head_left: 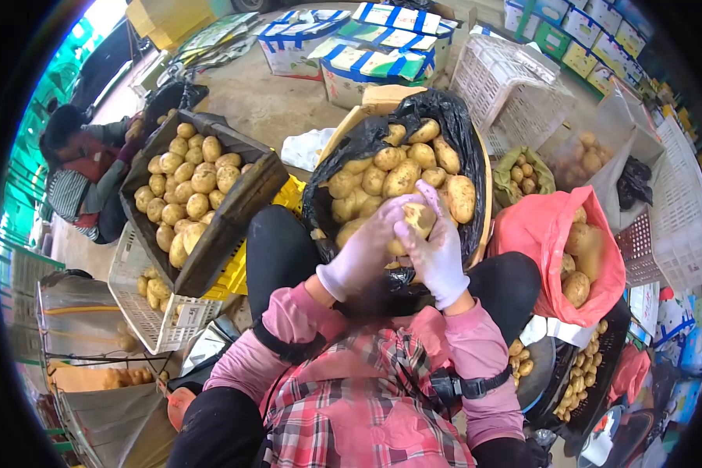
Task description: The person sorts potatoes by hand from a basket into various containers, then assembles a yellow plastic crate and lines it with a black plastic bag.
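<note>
A pale yellow potato (420,219) with a rough patch of skin is between my two gloved hands. My left hand (366,248) curls around its left side, partly blurred. On the other side, my right hand (438,248) holds the potato with thumb and fingers, one finger pointing upward. Both hands are above a box lined with a black plastic bag (459,117), which is filled with large potatoes (402,178). The lower part of that box is hidden behind my hands.
To the left, a tilted dark wooden crate (251,195) full of potatoes rests on a yellow crate (234,269) and a white crate (150,310). A pink bag (589,292) of potatoes stands at right. Strapped cartons (351,82) are behind; a co-worker (93,171) crouches at far left.
</note>
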`<action>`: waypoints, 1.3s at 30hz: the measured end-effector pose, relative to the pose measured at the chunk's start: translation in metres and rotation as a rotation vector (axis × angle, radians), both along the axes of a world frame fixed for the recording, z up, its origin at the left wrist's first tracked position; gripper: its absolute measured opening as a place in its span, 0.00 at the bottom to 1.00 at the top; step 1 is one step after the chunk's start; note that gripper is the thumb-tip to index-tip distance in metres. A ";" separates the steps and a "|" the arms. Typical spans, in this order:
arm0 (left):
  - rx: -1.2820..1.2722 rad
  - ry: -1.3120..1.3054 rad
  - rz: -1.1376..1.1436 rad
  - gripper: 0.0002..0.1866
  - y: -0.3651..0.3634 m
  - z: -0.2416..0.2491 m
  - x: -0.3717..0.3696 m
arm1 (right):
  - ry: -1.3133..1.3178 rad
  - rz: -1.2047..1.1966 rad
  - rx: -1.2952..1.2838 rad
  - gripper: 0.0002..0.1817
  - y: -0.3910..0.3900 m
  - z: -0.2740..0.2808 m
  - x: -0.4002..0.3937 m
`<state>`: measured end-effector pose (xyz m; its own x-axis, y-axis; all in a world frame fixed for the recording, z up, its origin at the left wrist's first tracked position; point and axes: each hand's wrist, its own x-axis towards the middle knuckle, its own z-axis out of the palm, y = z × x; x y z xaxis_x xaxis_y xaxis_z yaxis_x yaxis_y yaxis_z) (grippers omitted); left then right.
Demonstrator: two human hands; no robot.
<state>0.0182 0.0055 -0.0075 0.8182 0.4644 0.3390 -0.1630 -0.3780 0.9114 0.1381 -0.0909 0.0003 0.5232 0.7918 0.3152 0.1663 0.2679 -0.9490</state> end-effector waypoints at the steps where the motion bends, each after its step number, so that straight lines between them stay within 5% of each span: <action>1: 0.214 -0.028 0.093 0.19 -0.011 0.008 0.004 | -0.069 -0.024 -0.033 0.29 -0.001 -0.001 0.005; 2: -0.159 -0.095 0.093 0.18 -0.032 0.018 0.007 | -0.139 -0.043 -0.065 0.24 -0.003 -0.001 0.007; 3: -0.230 -0.084 0.161 0.18 -0.042 0.022 0.006 | 0.036 -0.052 -0.045 0.14 -0.006 0.009 -0.001; 7: -0.275 -0.095 0.198 0.18 -0.047 0.010 0.012 | 0.123 -0.032 -0.060 0.14 -0.004 -0.005 0.006; 10: -0.147 0.077 0.167 0.20 -0.033 -0.010 0.006 | 0.347 -0.109 -0.199 0.15 -0.010 0.007 0.012; 12: 0.001 0.076 0.177 0.24 -0.030 -0.031 0.002 | 0.602 -0.040 -0.039 0.14 -0.008 0.009 0.004; 15: -0.777 0.036 -0.123 0.30 -0.037 0.044 -0.011 | 0.786 0.090 0.017 0.14 -0.003 0.006 0.006; 19: -1.166 -0.339 -0.473 0.41 -0.029 0.043 -0.015 | 0.497 0.242 -0.302 0.11 -0.014 0.004 0.011; 23: -1.067 -0.293 -0.213 0.38 -0.029 0.052 -0.026 | -0.284 0.605 -0.753 0.13 -0.017 -0.023 0.003; 25: -0.990 -0.225 -0.123 0.33 -0.030 0.049 -0.035 | -0.875 0.648 -0.638 0.16 -0.026 -0.055 -0.006; 28: -0.883 -0.195 0.017 0.31 -0.007 0.052 -0.076 | -0.764 0.683 -1.026 0.37 -0.020 -0.017 -0.030; 29: -0.806 -0.226 0.191 0.29 0.003 0.051 -0.093 | -0.723 0.691 -0.928 0.38 -0.025 -0.034 -0.023; 31: -0.445 -0.129 0.683 0.27 0.032 0.046 -0.140 | -0.636 0.593 -0.892 0.36 -0.025 -0.018 -0.027; 34: 0.001 0.217 1.110 0.28 0.074 0.061 -0.233 | -0.649 0.469 -0.797 0.30 -0.022 -0.022 -0.026; 39: 0.440 0.814 1.144 0.25 0.125 0.002 -0.350 | -0.519 0.434 -0.641 0.20 -0.013 -0.004 -0.031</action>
